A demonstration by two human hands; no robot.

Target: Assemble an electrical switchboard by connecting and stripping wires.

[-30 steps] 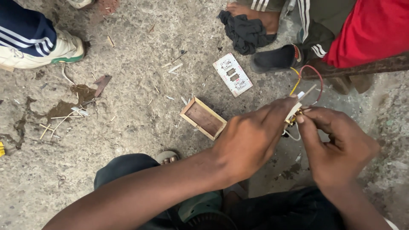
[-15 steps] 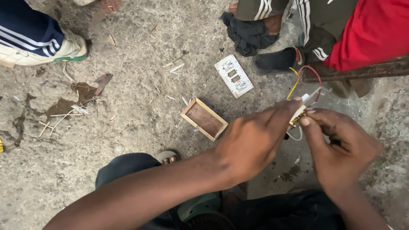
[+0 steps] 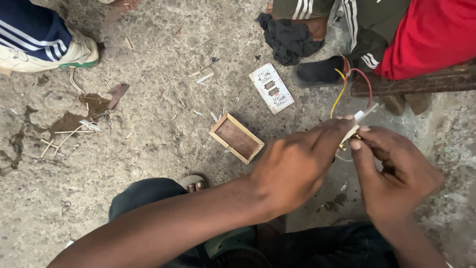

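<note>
Two bare hands meet at the right of the view, above a rough concrete floor. The left hand reaches in from the lower left, its forearm crossing the bottom of the frame, and its fingertips close on a small white electrical part. The right hand comes from the lower right, its thumb and forefinger pinching the same part from the other side, so both hands are clamped on it, touching each other at the fingertips.

The small white electrical part is slim and pale, tilted upward to the right, with a glint of brass metal at its lower end. A yellow wire and a red wire curve up from it in a loop.

Most of the part is covered by the fingers, so its full shape and the place where the wires join cannot be made out. The ends of the wires are hard to follow against the dark shoe behind them.

On the floor just left of the hands lies an open wooden box, and beyond it a white switch plate lying flat. A dark cloth sits near another person's feet at the top. A white sneaker shows at the top left, cut off by the edge. The person's own sandalled toes peek out below the forearm.
</note>
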